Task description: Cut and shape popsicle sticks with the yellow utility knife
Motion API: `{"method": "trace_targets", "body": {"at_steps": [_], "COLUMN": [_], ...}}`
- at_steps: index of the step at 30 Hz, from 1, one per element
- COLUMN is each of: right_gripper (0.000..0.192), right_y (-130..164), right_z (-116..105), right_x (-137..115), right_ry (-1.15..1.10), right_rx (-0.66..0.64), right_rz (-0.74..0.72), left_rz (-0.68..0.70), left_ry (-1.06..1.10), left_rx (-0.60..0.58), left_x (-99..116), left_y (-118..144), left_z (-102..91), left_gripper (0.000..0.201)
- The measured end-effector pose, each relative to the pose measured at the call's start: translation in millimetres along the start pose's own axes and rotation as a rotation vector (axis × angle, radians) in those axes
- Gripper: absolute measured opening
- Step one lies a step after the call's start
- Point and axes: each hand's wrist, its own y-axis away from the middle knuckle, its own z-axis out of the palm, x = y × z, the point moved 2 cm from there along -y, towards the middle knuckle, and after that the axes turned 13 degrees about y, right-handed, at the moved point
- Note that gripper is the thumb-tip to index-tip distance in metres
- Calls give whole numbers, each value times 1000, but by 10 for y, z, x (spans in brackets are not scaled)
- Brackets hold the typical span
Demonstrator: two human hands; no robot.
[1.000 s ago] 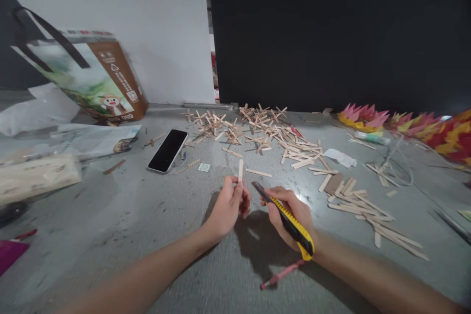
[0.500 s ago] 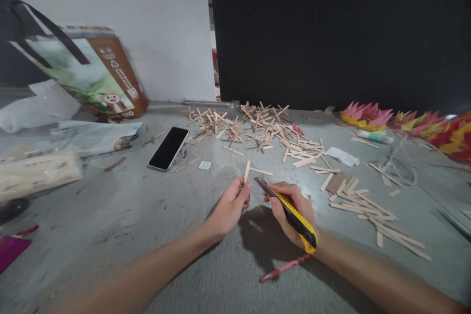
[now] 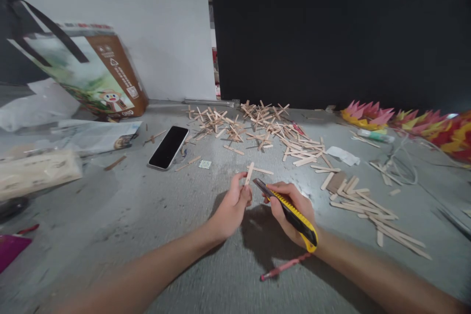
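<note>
Frankly, a good bit is hard to read here. The blade end of the utility knife (image 3: 289,212) is dark and blurred, so can't tell how far the blade is out, or whether its tip touches the stick. The lower end of the wooden stick (image 3: 249,173) is hidden inside the left hand's fingers. Both forearms are cut off at the bottom edge. Far right, the paper decorations (image 3: 405,125) run out of frame, and the loose sticks at the back (image 3: 253,127) are too small to count or sort.

The stick is pale, flat, w/ a rounded top, tilted a little to the right. The knife has a yellow body w/ a black slider strip, lying diagonally from upper left to lower right.

Left hand (image 3: 231,206) is pinched narrow on the stick, thumb and fingertips closed round its lower part, so most of the stick pokes up above the knuckles. Right hand (image 3: 290,208) is wrapped round the knife, its yellow butt sticking out past the wrist. The knife's dark front end points at the stick, just beside its lower part; the two hands are near each other, not touching, above the grey floor (image 3: 147,225). A pink pen (image 3: 283,268) lies below the right wrist. A phone (image 3: 168,147) lies face up, well apart to the upper left.
</note>
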Motion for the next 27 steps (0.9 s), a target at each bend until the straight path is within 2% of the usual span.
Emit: {"method": "trace_targets", "body": {"at_steps": [7, 12, 17, 22, 27], "right_gripper": [19, 17, 17, 17, 17], "right_y": [4, -29, -21, -4, 29], "right_z": [-8, -23, -20, -29, -25], "right_x": [-2, -52, -62, -111, -142], "right_ry": [-12, 16, 30, 56, 74], "right_rx": [-47, -17, -9, 30, -12], "right_rz": [-27, -24, -42, -119, -77], "left_rz": [30, 24, 34, 46, 35], "left_ry": [-149, -259, -374, -498, -538], "left_rx": [-46, -48, -23, 25, 41], "left_x": [-35, 5, 3, 37, 91], "left_y": [29, 52, 67, 64, 62], "left_z": [-12, -5, -11, -1, 23], "left_gripper": [48, 50, 51, 46, 47]}}
